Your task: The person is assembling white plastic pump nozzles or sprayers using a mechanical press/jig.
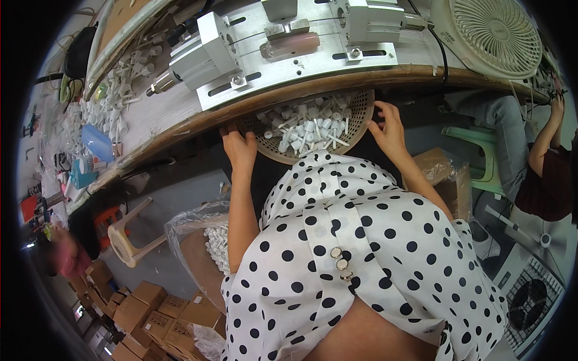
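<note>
Under the worktop [180, 123] edge: round tan perforated basket [361, 108] on the lap, full of small white plastic caps [310, 129]. Left hand [239, 146] grips the basket's left rim, fingers curled. Right hand [387, 129] holds the right rim, fingers spread. Above, a machined aluminium fixture [289, 42] with a translucent pink tube [291, 45] clamped in it.

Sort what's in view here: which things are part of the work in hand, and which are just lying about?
In hand:
- left hand and right hand, gripping the basket rim
- round perforated basket, under the bench edge
- small white plastic parts inside it

Lying about:
- white fan
- metal fixture on the bench
- plastic stool
- cardboard boxes
</note>
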The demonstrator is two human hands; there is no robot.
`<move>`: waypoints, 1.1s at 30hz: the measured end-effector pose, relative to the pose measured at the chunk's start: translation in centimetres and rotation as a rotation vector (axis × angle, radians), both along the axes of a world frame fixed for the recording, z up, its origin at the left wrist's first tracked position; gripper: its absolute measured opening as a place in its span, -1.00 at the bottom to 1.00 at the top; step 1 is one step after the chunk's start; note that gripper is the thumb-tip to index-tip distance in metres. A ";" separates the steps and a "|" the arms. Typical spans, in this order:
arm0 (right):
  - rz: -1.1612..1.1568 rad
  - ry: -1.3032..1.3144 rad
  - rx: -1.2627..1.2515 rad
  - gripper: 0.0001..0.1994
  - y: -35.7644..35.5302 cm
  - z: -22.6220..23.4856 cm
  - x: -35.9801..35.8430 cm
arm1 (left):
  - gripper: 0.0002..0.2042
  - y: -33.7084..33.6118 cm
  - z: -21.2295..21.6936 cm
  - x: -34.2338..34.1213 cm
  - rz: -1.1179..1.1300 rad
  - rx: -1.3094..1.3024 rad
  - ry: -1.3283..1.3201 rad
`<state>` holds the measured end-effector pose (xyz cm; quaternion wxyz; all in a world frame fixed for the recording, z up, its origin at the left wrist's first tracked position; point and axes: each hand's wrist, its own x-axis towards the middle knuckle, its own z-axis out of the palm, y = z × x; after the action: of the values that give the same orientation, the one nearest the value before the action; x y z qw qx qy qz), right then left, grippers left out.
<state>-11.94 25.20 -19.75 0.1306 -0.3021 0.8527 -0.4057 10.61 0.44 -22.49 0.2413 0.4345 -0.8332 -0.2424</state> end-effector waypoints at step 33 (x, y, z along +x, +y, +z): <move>0.397 -0.036 -0.121 -0.78 -0.6 14.3 -2.1 | -0.78 0.0 17.1 3.5 -0.337 0.308 0.112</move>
<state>-14.00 24.64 -5.44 0.2048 -0.4644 0.7480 -0.4276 14.11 0.39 -5.35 0.1742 0.3069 -0.8325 -0.4271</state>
